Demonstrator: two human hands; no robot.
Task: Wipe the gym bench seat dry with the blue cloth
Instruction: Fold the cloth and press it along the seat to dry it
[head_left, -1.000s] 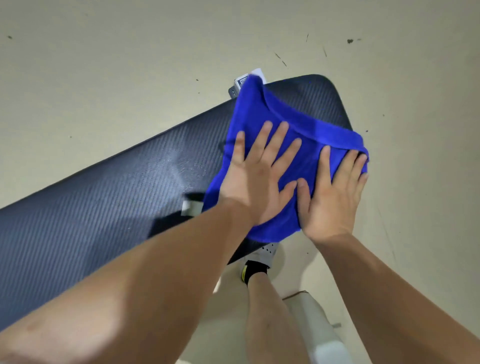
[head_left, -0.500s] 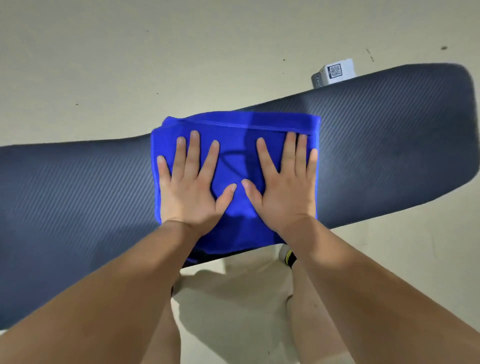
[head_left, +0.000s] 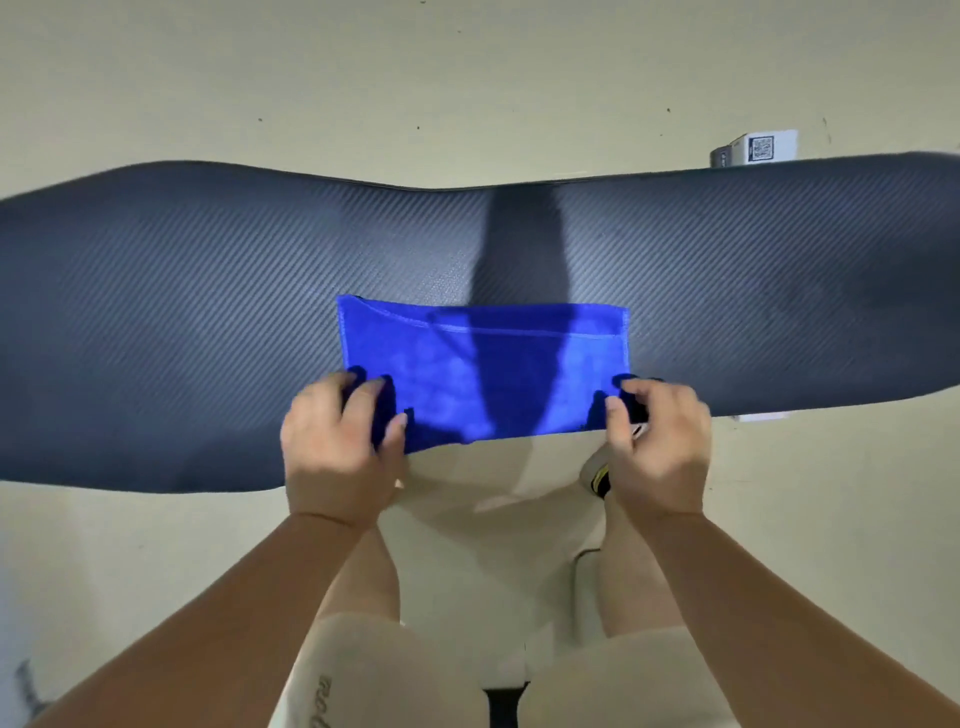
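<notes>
Fingers curled, left hand (head_left: 337, 441) and right hand (head_left: 657, 447) pinching blue cloth (head_left: 483, 374) corners, at bench seat (head_left: 182, 312) edge.

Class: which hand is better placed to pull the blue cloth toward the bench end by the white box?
Probably the right hand: it pinches the corner of the folded blue cloth nearer the white QR-labelled box.

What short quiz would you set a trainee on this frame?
1. True or false: the left hand and right hand lie flat on the blue cloth.
2. Where on the bench seat is the cloth? A far edge; B near edge; C left end.
3. Fill in: the QR-labelled box shows behind the bench seat near its ___ end.
Key: 1 false, each grips a near corner; 2 B; 3 right.
</notes>
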